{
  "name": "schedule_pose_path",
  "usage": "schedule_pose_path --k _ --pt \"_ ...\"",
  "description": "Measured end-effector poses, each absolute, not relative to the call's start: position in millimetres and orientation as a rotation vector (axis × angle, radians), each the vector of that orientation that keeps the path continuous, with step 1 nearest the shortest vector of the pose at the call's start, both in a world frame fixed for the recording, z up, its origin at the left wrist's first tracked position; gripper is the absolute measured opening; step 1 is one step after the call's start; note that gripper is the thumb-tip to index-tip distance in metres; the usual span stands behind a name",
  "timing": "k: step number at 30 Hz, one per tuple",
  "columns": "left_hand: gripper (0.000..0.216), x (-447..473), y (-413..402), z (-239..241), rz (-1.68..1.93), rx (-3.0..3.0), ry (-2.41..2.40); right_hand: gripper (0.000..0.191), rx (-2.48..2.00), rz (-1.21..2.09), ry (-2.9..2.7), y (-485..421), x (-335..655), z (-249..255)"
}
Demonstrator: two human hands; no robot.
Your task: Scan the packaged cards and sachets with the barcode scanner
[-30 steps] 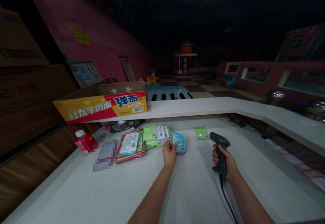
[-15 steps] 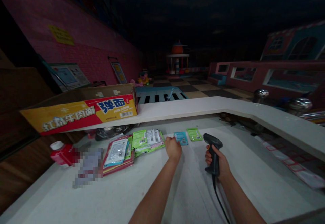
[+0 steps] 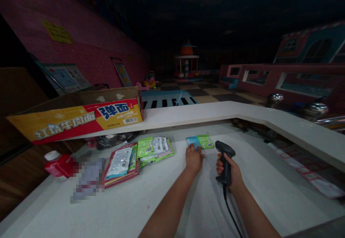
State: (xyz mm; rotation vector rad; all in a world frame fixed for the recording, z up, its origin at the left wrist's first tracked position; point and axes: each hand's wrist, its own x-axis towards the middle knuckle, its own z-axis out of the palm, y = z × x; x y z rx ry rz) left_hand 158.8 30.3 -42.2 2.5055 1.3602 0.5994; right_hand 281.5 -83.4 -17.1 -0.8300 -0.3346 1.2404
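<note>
My left hand (image 3: 193, 158) rests on the white counter (image 3: 161, 195) with its fingertips on a small blue packet (image 3: 192, 141). That packet lies against a green packet (image 3: 206, 141) to its right. My right hand (image 3: 229, 169) is wrapped round the grip of a dark barcode scanner (image 3: 225, 158), held upright beside the two packets, its cable trailing back along my arm. A spread pile of green, white and pink packets (image 3: 153, 147) lies to the left of my left hand.
A yellow and red noodle carton (image 3: 78, 117) sits on the raised ledge (image 3: 215, 112). Red-edged packets (image 3: 121, 163), a blurred patch and a red bottle (image 3: 58, 164) lie at the left. Papers (image 3: 318, 184) lie at the right. Dark playroom beyond.
My left hand has carried the blue packet from the pile rightward and set it down beside the green packet. The right hand with the scanner has barely moved.
</note>
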Motion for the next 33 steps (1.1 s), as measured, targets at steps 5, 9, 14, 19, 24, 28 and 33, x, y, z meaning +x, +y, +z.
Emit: schedule_pose_path --k 5,9,14,19,24,28,33 --pt "0.05 156.1 29.7 -42.6 0.63 2.472 1.353 0.042 -0.885 1.217 -0.377 -83.2 279.5 -18.3" --pt "0.048 133.2 28.6 -36.4 0.705 2.493 1.366 0.039 -0.872 1.246 -0.394 -85.8 279.6 -23.5" --pt "0.04 85.1 28.4 -12.2 0.849 2.468 1.448 0.039 -0.842 1.37 -0.562 -90.9 275.3 -29.1" --pt "0.036 26.6 28.2 13.7 0.919 2.475 1.655 0.042 -0.865 1.39 -0.666 -95.7 267.4 -32.8" --pt "0.033 -33.6 25.4 31.7 0.94 2.458 1.926 0.036 -0.886 1.398 -0.669 -100.2 268.2 -36.6" --pt "0.035 -73.8 19.4 40.4 0.811 2.305 2.287 0.031 -0.87 1.422 -0.667 -101.4 271.5 -41.0" --pt "0.035 -102.3 9.7 44.6 0.628 1.956 2.658 0.035 -0.87 1.428 -0.647 -101.3 272.6 -43.8"
